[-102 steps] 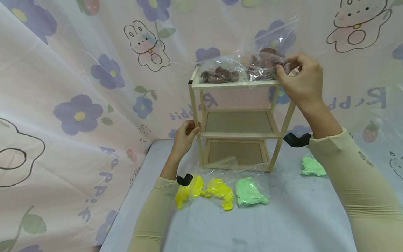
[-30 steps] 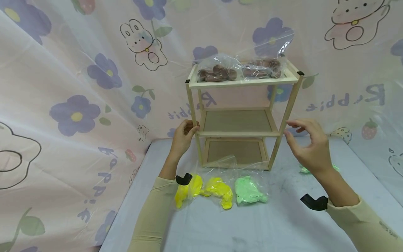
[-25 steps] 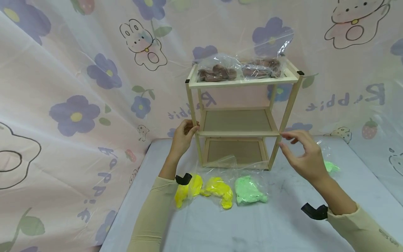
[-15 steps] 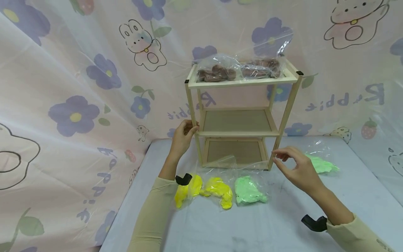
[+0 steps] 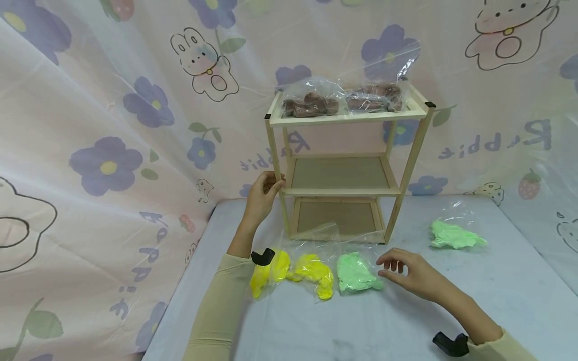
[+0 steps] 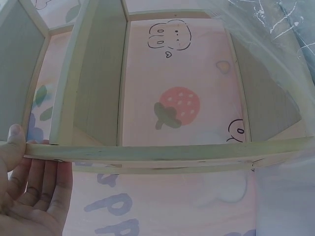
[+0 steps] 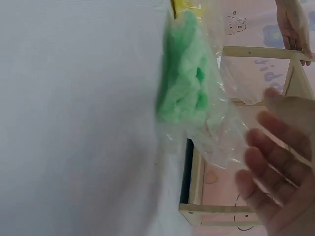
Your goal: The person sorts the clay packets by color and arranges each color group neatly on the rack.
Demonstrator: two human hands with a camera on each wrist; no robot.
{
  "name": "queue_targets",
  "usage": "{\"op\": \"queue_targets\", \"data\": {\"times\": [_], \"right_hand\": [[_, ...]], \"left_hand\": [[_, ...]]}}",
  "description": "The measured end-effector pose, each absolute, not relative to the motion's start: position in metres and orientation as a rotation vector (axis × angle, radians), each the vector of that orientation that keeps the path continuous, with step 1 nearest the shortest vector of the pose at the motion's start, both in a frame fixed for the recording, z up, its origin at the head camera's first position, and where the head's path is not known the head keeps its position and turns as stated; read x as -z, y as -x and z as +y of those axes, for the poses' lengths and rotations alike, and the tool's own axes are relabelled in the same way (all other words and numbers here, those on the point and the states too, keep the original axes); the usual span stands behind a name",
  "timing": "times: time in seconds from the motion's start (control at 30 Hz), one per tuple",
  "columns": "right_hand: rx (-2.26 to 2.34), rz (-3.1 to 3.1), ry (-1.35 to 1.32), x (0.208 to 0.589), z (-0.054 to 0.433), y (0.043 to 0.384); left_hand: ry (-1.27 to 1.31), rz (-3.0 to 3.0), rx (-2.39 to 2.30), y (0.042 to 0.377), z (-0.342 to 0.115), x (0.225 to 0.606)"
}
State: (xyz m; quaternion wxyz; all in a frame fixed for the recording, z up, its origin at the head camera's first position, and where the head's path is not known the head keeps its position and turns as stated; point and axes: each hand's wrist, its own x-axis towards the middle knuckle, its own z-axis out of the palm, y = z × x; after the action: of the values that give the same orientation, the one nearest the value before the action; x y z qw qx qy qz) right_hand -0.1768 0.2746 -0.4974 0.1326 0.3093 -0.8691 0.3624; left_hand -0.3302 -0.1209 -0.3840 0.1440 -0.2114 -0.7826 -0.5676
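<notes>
The left hand [image 5: 261, 198] grips the wooden rack [image 5: 345, 192] by its left near post; the right hand [image 5: 415, 273], loosely curved, holds nothing just right of a green-filled bag [image 5: 358, 273], contact hard to judge. Further left lie two yellow-filled bags [image 5: 313, 271], one partly hidden by a black wrist piece [image 5: 263, 256]. Brown-filled bags [image 5: 311, 105] sit atop the rack; another green bag [image 5: 457, 234] lies at far right.
</notes>
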Motion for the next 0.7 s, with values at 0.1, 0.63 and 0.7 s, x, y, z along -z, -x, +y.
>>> {"op": "queue_targets", "data": {"times": [0.1, 0.63, 0.7], "right_hand": [[-1.105, -2.575, -0.953, 0.504, 0.274, 0.175], [-1.03, -2.852, -0.883, 0.516, 0.265, 0.179], [-1.045, -2.865, -0.874, 0.517, 0.264, 0.18]], "left_hand": [[0.608, -2.254, 1.634, 0.33, -0.121, 0.384], [0.614, -2.247, 1.639, 0.331, -0.12, 0.385], [0.617, -2.246, 1.639, 0.331, -0.121, 0.385]]}}
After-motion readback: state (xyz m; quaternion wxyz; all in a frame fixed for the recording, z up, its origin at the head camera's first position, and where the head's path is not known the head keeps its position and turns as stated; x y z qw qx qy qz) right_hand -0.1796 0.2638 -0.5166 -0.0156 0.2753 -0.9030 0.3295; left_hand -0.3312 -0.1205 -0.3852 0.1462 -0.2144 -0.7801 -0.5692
